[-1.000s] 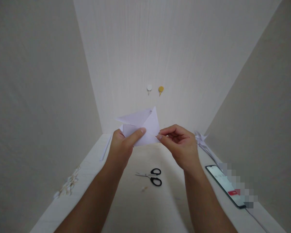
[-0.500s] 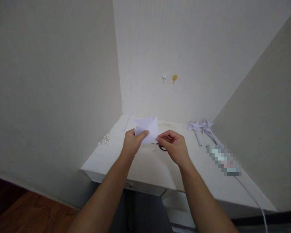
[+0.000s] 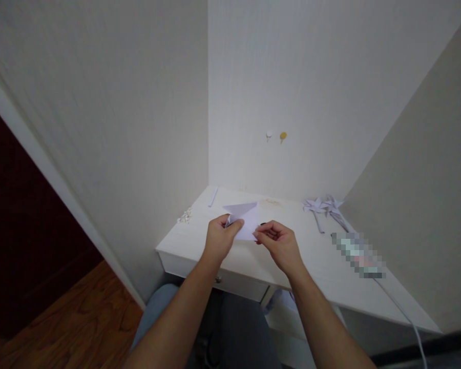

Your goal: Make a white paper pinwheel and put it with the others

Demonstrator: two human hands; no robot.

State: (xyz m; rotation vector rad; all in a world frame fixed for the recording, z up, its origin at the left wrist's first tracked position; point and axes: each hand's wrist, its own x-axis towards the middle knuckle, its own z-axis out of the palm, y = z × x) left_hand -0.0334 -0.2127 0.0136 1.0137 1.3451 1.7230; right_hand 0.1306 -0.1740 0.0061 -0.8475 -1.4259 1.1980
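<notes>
A white piece of paper [image 3: 248, 218] with cut, partly folded flaps is held up above the desk between my two hands. My left hand [image 3: 222, 236] grips its left side, the thumb lying on top near the middle. With thumb and forefinger, my right hand [image 3: 278, 241] pinches the lower right corner. Just behind the right fingers a small dark part of the scissors [image 3: 263, 224] shows; the rest is hidden by the hand and paper.
Paper pinwheels [image 3: 322, 206] on rolled sticks lie at the desk's back right. A blurred-out object [image 3: 357, 255] with a white cable [image 3: 399, 307] is nearer. Small white pieces [image 3: 185, 216] and a paper strip [image 3: 213, 197] lie left on the white desk [image 3: 200, 243]. Walls enclose it.
The view has swung left, so the desk appears further right. Both hands keep hold of the paper, and its upper flap looks more tilted. The scissors are now mostly covered.
</notes>
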